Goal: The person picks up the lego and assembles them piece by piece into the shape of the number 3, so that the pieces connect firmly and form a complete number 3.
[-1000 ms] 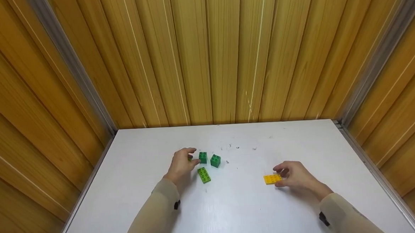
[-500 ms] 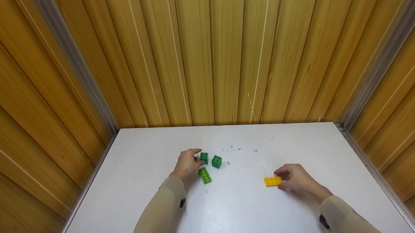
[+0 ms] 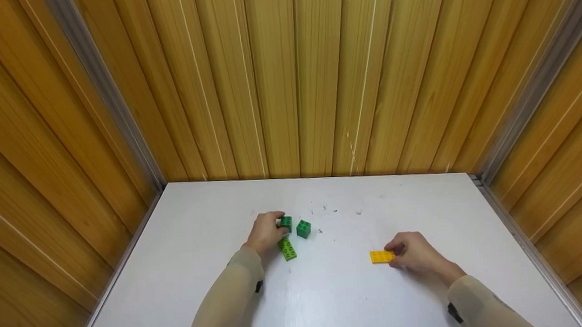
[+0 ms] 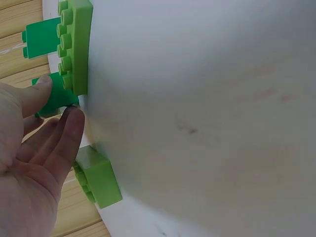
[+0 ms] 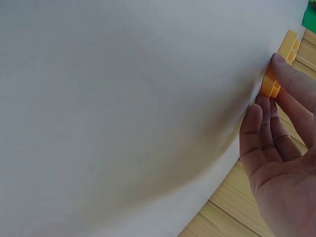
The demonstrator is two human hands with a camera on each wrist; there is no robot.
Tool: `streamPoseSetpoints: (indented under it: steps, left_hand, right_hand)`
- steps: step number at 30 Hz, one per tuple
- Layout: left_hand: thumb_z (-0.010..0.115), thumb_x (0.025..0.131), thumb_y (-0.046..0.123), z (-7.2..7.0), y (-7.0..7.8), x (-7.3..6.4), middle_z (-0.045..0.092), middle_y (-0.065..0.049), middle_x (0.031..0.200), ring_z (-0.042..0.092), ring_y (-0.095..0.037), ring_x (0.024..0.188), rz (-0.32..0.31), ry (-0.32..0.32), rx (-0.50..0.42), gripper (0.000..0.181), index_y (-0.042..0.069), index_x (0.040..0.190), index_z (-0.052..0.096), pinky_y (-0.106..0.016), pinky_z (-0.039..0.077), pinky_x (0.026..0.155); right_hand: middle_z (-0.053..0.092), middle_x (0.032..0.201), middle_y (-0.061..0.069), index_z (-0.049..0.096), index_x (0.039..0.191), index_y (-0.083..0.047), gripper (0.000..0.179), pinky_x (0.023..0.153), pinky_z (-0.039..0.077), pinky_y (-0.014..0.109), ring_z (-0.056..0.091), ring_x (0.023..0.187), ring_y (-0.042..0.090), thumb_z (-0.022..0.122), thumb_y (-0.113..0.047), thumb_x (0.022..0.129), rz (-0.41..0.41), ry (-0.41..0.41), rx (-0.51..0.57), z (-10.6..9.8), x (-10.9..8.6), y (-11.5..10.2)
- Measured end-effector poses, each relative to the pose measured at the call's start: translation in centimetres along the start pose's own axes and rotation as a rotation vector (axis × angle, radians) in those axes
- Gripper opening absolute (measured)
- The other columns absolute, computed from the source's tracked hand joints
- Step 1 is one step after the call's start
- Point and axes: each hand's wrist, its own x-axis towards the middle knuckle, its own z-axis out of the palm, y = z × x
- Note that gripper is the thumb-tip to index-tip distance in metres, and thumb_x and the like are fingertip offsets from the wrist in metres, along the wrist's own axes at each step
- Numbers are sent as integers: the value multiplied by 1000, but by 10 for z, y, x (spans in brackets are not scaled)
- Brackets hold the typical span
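My left hand (image 3: 265, 232) pinches a dark green building brick (image 4: 58, 96) between thumb and fingers at the table's left middle. Right beside it lies a long lime-green building brick (image 3: 288, 249), studs up. A second dark green brick (image 3: 303, 228) stands just to the right. Another lime-green brick (image 4: 101, 178) shows below the fingers in the left wrist view; the hand hides it in the head view. On the right, my right hand (image 3: 414, 250) grips one end of a flat yellow building brick (image 3: 381, 257), its thumb on the near side and fingers on the far side.
The white table (image 3: 328, 301) carries small dark marks behind the bricks. Wood-patterned panels (image 3: 287, 84) rise at its back and both sides, with grey metal posts (image 3: 110, 93) in the corners.
My left hand has moved right, from around the partly hidden lime-green brick to the dark green brick, and taken hold of it. My right fingers have closed on the yellow brick's end.
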Motion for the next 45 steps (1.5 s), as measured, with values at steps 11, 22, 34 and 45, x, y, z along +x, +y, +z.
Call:
streamPoseSetpoints:
  steps: [11, 22, 34, 45]
  left_hand:
    - [79, 104, 7, 1, -1, -1, 74, -14, 145, 74, -30, 131, 31, 19, -19, 43, 5, 146, 72, -48, 64, 111]
    - [81, 103, 10, -1, 2, -1, 77, -9, 131, 74, -25, 118, 16, 41, -46, 31, 10, 134, 74, -39, 68, 97]
    - [82, 103, 23, -10, 12, -6, 76, -6, 122, 71, -22, 114, 51, 101, -93, 31, 14, 130, 71, -46, 63, 109]
    - [84, 102, 25, -12, 18, -14, 73, -4, 120, 69, -22, 114, 62, 158, -166, 30, 16, 128, 71, -42, 63, 101]
  right_hand:
    - [78, 110, 2, 85, 118, -10, 33, 88, 59, 25, 65, 99, 18, 94, -5, 87, 37, -1, -16, 1, 1, -1]
    - [80, 111, 1, 85, 116, -10, 33, 97, 64, 42, 68, 101, 17, 95, -3, 85, 38, 11, -45, 1, 2, -1]
    - [79, 111, 2, 85, 118, -9, 34, 94, 63, 36, 67, 100, 18, 94, -4, 86, 39, 10, -46, -1, 3, -1]
    - [80, 113, 3, 86, 115, -11, 31, 100, 65, 46, 68, 102, 18, 95, -4, 86, 31, 11, -37, -1, 1, -2]
